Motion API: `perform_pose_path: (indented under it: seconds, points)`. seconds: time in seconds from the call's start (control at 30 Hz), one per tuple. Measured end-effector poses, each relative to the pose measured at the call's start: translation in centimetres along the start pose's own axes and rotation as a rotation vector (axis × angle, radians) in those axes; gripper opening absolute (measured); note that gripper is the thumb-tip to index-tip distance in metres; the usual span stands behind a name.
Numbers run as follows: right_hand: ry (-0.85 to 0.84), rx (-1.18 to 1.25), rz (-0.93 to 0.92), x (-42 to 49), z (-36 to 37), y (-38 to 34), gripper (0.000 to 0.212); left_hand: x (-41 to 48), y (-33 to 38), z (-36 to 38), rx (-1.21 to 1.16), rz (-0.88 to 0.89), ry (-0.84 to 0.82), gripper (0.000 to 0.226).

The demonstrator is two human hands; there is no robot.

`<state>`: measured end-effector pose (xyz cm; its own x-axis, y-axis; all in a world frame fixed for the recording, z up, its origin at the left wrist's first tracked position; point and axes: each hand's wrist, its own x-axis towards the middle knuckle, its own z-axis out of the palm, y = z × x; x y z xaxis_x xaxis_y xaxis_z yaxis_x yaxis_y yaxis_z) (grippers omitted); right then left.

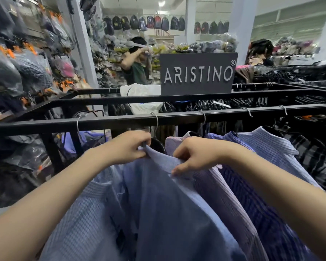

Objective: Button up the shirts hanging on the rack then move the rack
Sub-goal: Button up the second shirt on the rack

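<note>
The person's left hand [129,147] is pinching the collar edge of a plain mid-blue cotton shirt [169,200] just below its black hanger, fingers pressed together on the cloth, while the right hand [194,156] is gripping the other side of the same collar, thumb and fingers closed over the fabric. The shirt is hanging from the nearest black metal rack rail [120,120], between a pale blue checked shirt [83,213] on the left and a lilac striped shirt [222,194] on the right. The cloth is looking light, soft and limp, so it is likely giving way under a pull; holding it at the stiffer collar and placket, close to each button, seems the surest grip. No buttons are showing here. The rack is carrying many garments and probably feeling heavy to shift. No containers are sitting within reach.
</note>
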<state>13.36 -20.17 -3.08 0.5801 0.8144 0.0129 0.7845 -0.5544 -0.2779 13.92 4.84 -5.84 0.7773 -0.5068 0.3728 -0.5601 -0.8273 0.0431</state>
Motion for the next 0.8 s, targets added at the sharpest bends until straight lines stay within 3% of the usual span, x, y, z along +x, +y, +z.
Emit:
perform_pose_path:
  seconds: [0.13, 0.23, 0.33, 0.43, 0.47, 0.53, 0.63, 0.73, 0.8]
  points:
    - [0.029, 0.121, 0.025, 0.6, 1.5, -0.8, 0.031, 0.3, -1.3, 0.8, -0.107, 0.046, 0.005, 0.027]
    - [-0.015, 0.173, 0.029, 0.9, 2.2, -1.2, 0.025, 0.8, -1.7, 1.6, -0.212, 0.029, 0.079, 0.021]
    - [-0.069, 0.356, 0.072, 0.9, 2.5, -1.3, 0.021, 1.4, -1.4, 2.5, -0.334, -0.209, 0.112, 0.021]
    - [0.172, 0.585, 0.217, 1.7, 2.7, -0.4, 0.023, 2.4, -2.9, 3.7, -0.742, -0.51, 0.177, 0.017]
    - [0.286, 0.576, 0.271, 2.4, 2.9, -0.1, 0.02, 2.8, -3.1, 3.7, -0.854, -0.534, 0.181, 0.016]
    - [0.411, 0.34, 0.364, 4.0, 3.5, 0.9, 0.014, 3.6, -3.2, 3.6, -0.945, -0.432, 0.105, 0.02]
    - [0.362, -0.001, 0.474, 6.6, 4.6, 1.2, 0.033, 4.8, -2.3, 3.4, -0.896, -0.426, -0.062, 0.038]
    - [0.314, -0.073, 0.509, 8.8, 5.4, 1.3, 0.035, 5.6, -2.0, 3.6, -0.968, -0.446, -0.131, 0.046]
    - [0.302, -0.088, 0.526, 9.4, 5.7, 1.6, 0.032, 5.8, -2.1, 3.7, -1.028, -0.448, -0.183, 0.04]
